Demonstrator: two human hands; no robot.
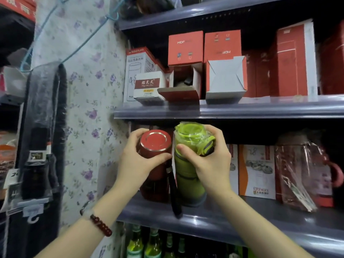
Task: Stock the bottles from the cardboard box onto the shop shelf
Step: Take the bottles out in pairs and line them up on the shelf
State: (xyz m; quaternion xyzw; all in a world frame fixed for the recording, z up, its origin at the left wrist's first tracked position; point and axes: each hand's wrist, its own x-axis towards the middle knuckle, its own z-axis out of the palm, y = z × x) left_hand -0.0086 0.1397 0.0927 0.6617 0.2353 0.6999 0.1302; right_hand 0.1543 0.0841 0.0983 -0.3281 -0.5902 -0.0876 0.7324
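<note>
A red bottle with a flat red top stands at the left end of the middle shelf. My left hand grips its top, thumb and fingers curled round it. Right beside it stands a green bottle wrapped in clear plastic. My right hand grips the green bottle's lid end from the right. A black strap hangs down between the two bottles over the shelf edge. The cardboard box is not in view.
Red and white boxes fill the upper shelf. Boxed goods and a plastic-wrapped red jug stand right of the green bottle. Green glass bottles stand on the shelf below. A floral wall and hanging black goods are to the left.
</note>
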